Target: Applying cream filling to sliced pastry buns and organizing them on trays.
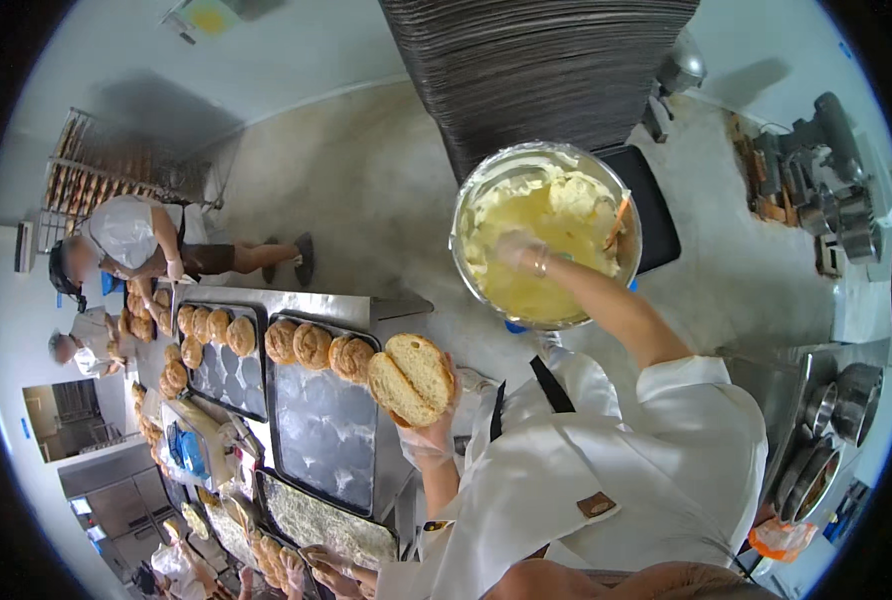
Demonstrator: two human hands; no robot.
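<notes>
My left hand (434, 440), in a clear glove, holds up a round bread roll (413, 378) that is cut and spread apart, its pale crumb facing up. Inside a large metal bowl (460, 262) of soft yellow spread (511, 215), my gloved right hand (519, 248) reaches down into the runny middle. Its fingers are blurred and partly hidden there. Thicker, paler lumps of spread cling to the bowl's far wall. An orange-handled utensil (618, 218) leans against the right inner side. Beside my left hand, several browned rolls (312, 346) line the far end of a dark baking tray (324, 430).
A tall stack of dark trays (546, 75) rises behind the bowl. Another tray (228, 370) with rolls lies farther left. A co-worker (131, 235) with a knife stands at the table's far end. More people's hands work at lower left. Metal bowls (856, 395) sit at right.
</notes>
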